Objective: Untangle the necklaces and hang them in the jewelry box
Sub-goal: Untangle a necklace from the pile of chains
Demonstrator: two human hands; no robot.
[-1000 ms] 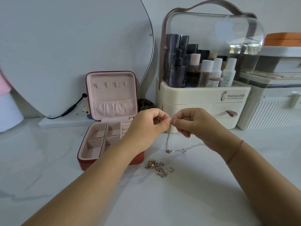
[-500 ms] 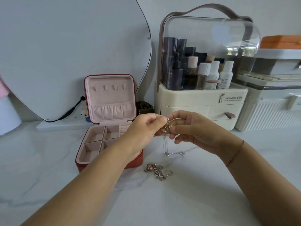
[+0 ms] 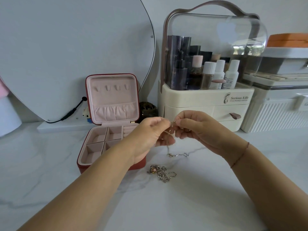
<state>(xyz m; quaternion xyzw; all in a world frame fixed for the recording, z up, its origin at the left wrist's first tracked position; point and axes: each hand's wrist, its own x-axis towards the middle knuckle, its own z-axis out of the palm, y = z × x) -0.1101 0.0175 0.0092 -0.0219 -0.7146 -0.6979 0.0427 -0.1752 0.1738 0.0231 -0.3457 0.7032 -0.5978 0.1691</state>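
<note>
A thin silver necklace chain point(image 3: 177, 154) hangs from between my two hands, and its lower end lies curled on the white marble table. My left hand point(image 3: 150, 135) pinches the top of the chain, and my right hand point(image 3: 196, 129) pinches it from the other side, fingertips nearly touching. A tangled heap of necklaces point(image 3: 160, 172) with a pink bead lies on the table below my hands. The red jewelry box point(image 3: 106, 124) stands open to the left, its pink lid upright with several small hooks and a gathered pocket. My left wrist hides the box's near right corner.
A cream cosmetics organiser point(image 3: 205, 100) with a clear dome and bottles stands behind my hands. A white ribbed case point(image 3: 275, 112) sits at the right, and a large mirror point(image 3: 66, 52) with a black cable leans at the left. A small dark jar point(image 3: 148, 110) stands behind the box.
My hands have drawn closer together at the top of the chain, with the fingers shifting their pinch. The chain's lower end stays on the table, and the tangled heap has not moved.
</note>
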